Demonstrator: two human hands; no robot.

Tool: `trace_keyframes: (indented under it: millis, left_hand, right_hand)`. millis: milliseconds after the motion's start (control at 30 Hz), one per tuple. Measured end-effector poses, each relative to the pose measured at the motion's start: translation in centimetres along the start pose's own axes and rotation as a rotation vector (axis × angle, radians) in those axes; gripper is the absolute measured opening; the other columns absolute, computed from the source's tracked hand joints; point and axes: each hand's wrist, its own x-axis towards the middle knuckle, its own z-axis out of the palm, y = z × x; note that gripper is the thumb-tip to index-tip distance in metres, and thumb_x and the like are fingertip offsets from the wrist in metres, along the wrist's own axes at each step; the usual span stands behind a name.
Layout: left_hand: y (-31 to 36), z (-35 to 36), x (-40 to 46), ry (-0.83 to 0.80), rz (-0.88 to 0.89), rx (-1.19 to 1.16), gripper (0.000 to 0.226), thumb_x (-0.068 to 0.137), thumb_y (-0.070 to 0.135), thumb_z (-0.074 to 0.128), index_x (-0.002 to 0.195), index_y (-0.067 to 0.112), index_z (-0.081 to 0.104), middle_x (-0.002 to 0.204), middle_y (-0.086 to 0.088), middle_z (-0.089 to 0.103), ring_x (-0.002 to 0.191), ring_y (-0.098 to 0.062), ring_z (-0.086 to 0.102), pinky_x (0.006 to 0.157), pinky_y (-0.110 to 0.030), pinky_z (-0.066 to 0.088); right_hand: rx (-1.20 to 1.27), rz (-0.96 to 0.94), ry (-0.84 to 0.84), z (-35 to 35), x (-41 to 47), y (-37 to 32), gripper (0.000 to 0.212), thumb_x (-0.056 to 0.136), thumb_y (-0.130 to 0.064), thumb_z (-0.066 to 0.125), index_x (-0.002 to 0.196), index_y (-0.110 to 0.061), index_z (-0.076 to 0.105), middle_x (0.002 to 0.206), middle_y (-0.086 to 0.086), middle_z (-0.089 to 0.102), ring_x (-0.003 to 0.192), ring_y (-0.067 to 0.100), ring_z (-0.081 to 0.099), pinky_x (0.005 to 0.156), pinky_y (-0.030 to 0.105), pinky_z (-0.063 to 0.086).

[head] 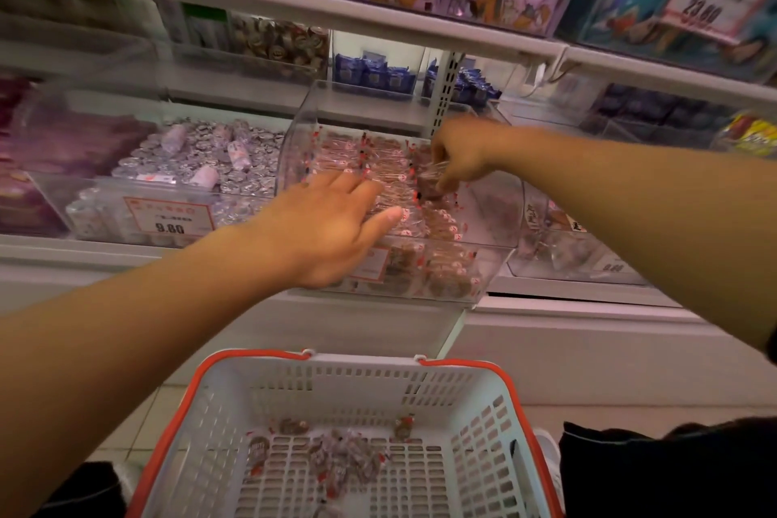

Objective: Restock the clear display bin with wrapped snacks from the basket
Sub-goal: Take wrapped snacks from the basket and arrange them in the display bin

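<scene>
Basket (218,400) below; right fingers (441,177) pinch snack (429,191) above bin (496,265).

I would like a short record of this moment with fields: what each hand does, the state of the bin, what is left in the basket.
left hand: left hand lies flat with straight fingers on the rows of wrapped snacks
right hand: right hand pinches a clear-wrapped snack over the right side of the bin
bin: clear display bin holds neat rows, nearly full
basket: white basket with orange rim on the floor below, a few loose snacks left on its bottom
</scene>
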Motion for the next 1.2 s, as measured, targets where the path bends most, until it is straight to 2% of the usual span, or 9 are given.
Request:
trace_keyframes:
  millis: [300, 400, 467, 567, 700, 800, 967, 1133, 1200]
  left_hand:
    - [0.0, 0.2, 0.3, -0.054, -0.009, 0.012, 0.063, 0.097, 0.053, 0.008, 0.149, 0.024, 0.028, 0.151, -0.002, 0.037, 0.14, -0.024, 0.031, 0.112, -0.045, 0.031]
    - [0.0, 0.3, 0.7, -0.088, -0.021, 0.004, 0.063, 0.097, 0.054, 0.008, 0.15, 0.025, 0.027, 0.153, -0.002, 0.035, 0.14, -0.024, 0.031, 0.112, -0.045, 0.03]
    - [-0.1, 0.3, 0.8, -0.104, -0.008, -0.002, 0.062, 0.097, 0.055, 0.007, 0.147, 0.027, 0.032, 0.149, -0.002, 0.041, 0.136, -0.025, 0.038, 0.109, -0.047, 0.034]
    - [-0.1, 0.1, 0.8, -0.105, 0.011, 0.003, 0.061, 0.095, 0.056, 0.006, 0.141, 0.03, 0.038, 0.142, -0.001, 0.047, 0.13, -0.024, 0.044, 0.105, -0.047, 0.038]
    - [-0.3, 0.2, 0.6, -0.083, 0.024, 0.003, 0.062, 0.094, 0.057, 0.008, 0.134, 0.027, 0.044, 0.133, -0.001, 0.052, 0.122, -0.025, 0.049, 0.099, -0.047, 0.042]
    - [-0.4, 0.2, 0.5, 0.021, 0.069, -0.078, 0.05, 0.1, 0.049, 0.02, 0.127, 0.019, 0.051, 0.122, -0.005, 0.056, 0.113, -0.026, 0.053, 0.095, -0.045, 0.044]
    - [-0.4, -1.0, -0.6, 0.32, 0.225, -0.093, 0.033, 0.1, 0.04, 0.037, 0.098, 0.019, 0.062, 0.09, 0.001, 0.062, 0.081, -0.017, 0.056, 0.074, -0.039, 0.049]
    - [-0.6, 0.1, -3.7, 0.419, 0.584, 0.045, 0.027, 0.083, 0.026, 0.054, 0.058, 0.02, 0.047, 0.053, 0.002, 0.046, 0.045, -0.022, 0.043, 0.043, -0.026, 0.036]
    - [-0.9, 3.1, -5.0, 0.286, 0.557, 0.058, 0.024, 0.075, 0.023, 0.058, 0.053, 0.018, 0.048, 0.051, -0.003, 0.054, 0.044, -0.03, 0.049, 0.042, -0.029, 0.039]
  right_hand:
    - [-0.283, -0.052, -0.046, 1.8, 1.5, 0.1, 0.056, 0.087, -0.031, 0.074, 0.136, -0.013, 0.053, 0.131, 0.009, 0.057, 0.112, 0.029, 0.058, 0.095, 0.042, 0.051]
    - [-0.55, -0.005, -0.128, 3.5, 1.7, 0.6, 0.076, 0.099, -0.03, 0.052, 0.158, -0.011, 0.007, 0.165, 0.008, 0.014, 0.15, 0.028, 0.019, 0.119, 0.045, 0.024]
    - [-0.611, 0.052, -0.192, 4.0, 1.9, 0.5, 0.082, 0.1, -0.033, 0.043, 0.156, -0.01, -0.012, 0.167, 0.007, -0.001, 0.153, 0.024, 0.003, 0.123, 0.044, 0.009]
    - [-0.583, 0.101, -0.279, 3.7, 2.1, -0.1, 0.086, 0.102, -0.042, 0.041, 0.153, -0.012, -0.022, 0.166, 0.007, -0.01, 0.153, 0.028, 0.0, 0.124, 0.046, 0.01]
    - [-0.459, 0.046, -0.223, 2.3, 1.3, -0.6, 0.086, 0.1, -0.048, 0.048, 0.158, -0.016, -0.007, 0.165, 0.012, 0.015, 0.147, 0.034, 0.026, 0.116, 0.046, 0.03]
    - [-0.342, -0.011, -0.138, 0.6, -0.3, -0.8, 0.061, 0.096, -0.038, 0.06, 0.148, -0.013, 0.038, 0.139, 0.01, 0.053, 0.12, 0.03, 0.055, 0.102, 0.045, 0.047]
    - [-0.15, -0.013, 0.153, -0.8, -4.1, -1.0, 0.042, 0.094, -0.033, 0.066, 0.13, -0.014, 0.056, 0.124, 0.011, 0.063, 0.109, 0.031, 0.061, 0.094, 0.047, 0.052]
    - [0.399, -0.181, 1.13, 3.5, -11.7, -5.5, 0.024, 0.098, -0.031, 0.056, 0.082, -0.016, 0.065, 0.07, -0.003, 0.062, 0.062, 0.012, 0.054, 0.058, 0.029, 0.046]
    - [0.632, -0.235, 1.259, 8.2, -14.4, -9.3, 0.034, 0.099, -0.025, 0.054, 0.066, -0.013, 0.058, 0.058, -0.001, 0.052, 0.053, 0.015, 0.046, 0.052, 0.03, 0.034]
